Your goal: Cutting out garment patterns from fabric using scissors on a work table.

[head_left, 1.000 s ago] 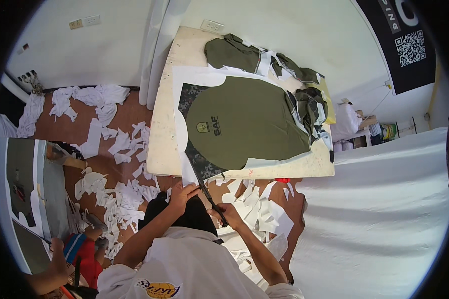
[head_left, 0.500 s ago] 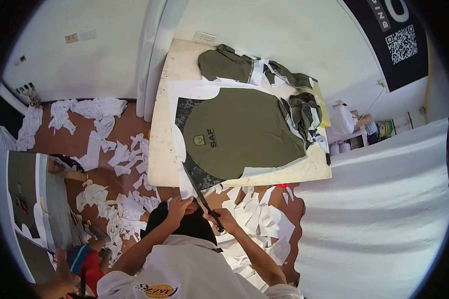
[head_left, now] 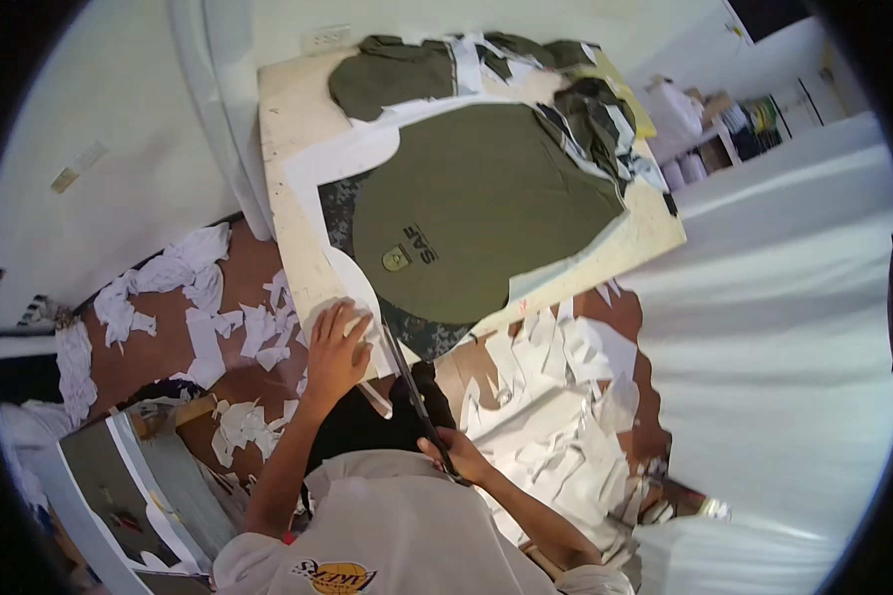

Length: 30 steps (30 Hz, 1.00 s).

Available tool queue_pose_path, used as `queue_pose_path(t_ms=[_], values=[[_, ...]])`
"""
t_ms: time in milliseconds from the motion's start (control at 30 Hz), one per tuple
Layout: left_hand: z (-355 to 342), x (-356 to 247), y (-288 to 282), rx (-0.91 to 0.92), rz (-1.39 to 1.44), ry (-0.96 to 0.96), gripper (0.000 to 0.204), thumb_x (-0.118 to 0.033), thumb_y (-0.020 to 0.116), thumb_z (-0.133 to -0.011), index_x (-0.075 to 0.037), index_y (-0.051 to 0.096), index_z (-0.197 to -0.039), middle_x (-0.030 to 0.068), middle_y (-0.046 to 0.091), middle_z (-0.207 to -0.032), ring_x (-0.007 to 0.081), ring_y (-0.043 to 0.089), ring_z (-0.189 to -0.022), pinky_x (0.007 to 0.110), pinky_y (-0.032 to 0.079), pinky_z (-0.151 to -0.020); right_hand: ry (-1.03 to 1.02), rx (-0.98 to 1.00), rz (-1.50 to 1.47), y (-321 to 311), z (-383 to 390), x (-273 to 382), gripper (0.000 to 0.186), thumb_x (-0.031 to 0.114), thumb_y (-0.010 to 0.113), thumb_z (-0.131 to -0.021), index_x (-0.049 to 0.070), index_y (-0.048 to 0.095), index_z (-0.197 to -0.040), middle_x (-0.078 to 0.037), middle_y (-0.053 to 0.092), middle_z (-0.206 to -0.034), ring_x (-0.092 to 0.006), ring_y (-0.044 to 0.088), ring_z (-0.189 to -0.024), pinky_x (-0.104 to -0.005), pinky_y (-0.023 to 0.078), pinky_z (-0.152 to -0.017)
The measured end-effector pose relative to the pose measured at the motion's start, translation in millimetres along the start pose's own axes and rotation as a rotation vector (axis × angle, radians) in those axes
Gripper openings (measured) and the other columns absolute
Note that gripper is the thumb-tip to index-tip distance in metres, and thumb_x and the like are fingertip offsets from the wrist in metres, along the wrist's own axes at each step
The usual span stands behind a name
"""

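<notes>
My left hand lies on a white sheet at the near left corner of the pale worktable, fingers slightly bent and apart. My right hand, below the table's front edge, grips long dark scissors, whose blades point up along the sheet's edge, right of my left hand. The sheet borders a large olive fabric piece with a small emblem, dark lettering and camouflage edging.
Olive fabric pieces with white strips lie along the table's back and right. White scraps litter the brown floor. A grey-framed panel stands lower left. A white draped surface spans the right, below a shelf of bundles.
My left hand has moved up from the sheet's hanging edge onto the tabletop, fingers spreading. The scissors remain in my right hand. The view has turned, and the person at lower left is mostly hidden.
</notes>
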<state>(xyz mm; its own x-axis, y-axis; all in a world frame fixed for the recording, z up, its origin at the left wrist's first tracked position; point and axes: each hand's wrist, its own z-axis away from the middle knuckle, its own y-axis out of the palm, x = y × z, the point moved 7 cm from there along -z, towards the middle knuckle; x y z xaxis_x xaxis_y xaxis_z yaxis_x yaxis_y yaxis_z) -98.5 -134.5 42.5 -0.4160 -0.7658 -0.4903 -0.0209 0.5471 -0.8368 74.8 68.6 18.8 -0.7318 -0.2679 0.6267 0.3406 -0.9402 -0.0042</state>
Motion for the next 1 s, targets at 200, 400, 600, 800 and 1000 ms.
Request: queue_pose_path(t_ms=[200,400,600,800,1000], values=[[-4.0,3.2,-5.0,0.048,0.065,0.049,0.064,-0.017,0.071,-0.074,-0.008,0.053,-0.135,0.0148,0.046,-0.138,0.0353,0.039,-0.134,0.051,0.029,-0.113,-0.030,-0.171,-0.251,50.8,-26.2,6.9,0.056,0.062,0.069,-0.083,0.007,0.057,-0.083,0.002,0.050,-0.062,-0.0082,0.049,-0.053,-0.0249,0.040,-0.050],[0.2,9.0,0.0,0.016,0.067,0.054,0.066,-0.020,0.071,-0.073,-0.008,0.052,-0.135,0.0148,0.045,-0.138,0.0351,0.038,-0.135,0.052,0.028,-0.113,-0.052,-0.318,-0.155,53.4,-44.6,26.6,0.057,0.061,0.068,-0.084,0.005,0.059,-0.083,0.000,0.051,-0.061,-0.0087,0.051,-0.053,-0.0247,0.041,-0.050],[1.7,14.2,1.2,0.039,0.106,0.049,0.070,-0.021,0.071,-0.073,-0.009,0.050,-0.139,0.0153,0.043,-0.141,0.0357,0.038,-0.135,0.053,0.027,-0.112,-0.037,-0.326,-0.157,51.8,-50.8,35.7,0.062,0.065,0.071,-0.079,0.004,0.066,-0.086,0.000,0.051,-0.061,-0.0108,0.053,-0.052,-0.0262,0.043,-0.048],[-3.3,11.1,-3.1,0.030,0.079,0.045,0.072,-0.022,0.070,-0.070,-0.014,0.052,-0.139,0.0155,0.044,-0.139,0.0356,0.038,-0.134,0.053,0.027,-0.112,-0.023,-0.366,-0.084,43.6,-42.2,39.3,0.055,0.056,0.073,-0.083,0.004,0.060,-0.074,0.000,0.049,-0.057,-0.0085,0.049,-0.048,-0.0250,0.039,-0.046],[-7.2,8.3,-4.6,0.028,0.080,0.040,0.069,-0.021,0.068,-0.068,-0.014,0.055,-0.135,0.0161,0.045,-0.137,0.0355,0.039,-0.132,0.053,0.028,-0.111,-0.126,-0.399,0.057,12.7,-36.2,36.3,0.051,0.051,0.076,-0.083,0.006,0.058,-0.067,0.002,0.048,-0.052,-0.0076,0.048,-0.045,-0.0257,0.035,-0.044]])
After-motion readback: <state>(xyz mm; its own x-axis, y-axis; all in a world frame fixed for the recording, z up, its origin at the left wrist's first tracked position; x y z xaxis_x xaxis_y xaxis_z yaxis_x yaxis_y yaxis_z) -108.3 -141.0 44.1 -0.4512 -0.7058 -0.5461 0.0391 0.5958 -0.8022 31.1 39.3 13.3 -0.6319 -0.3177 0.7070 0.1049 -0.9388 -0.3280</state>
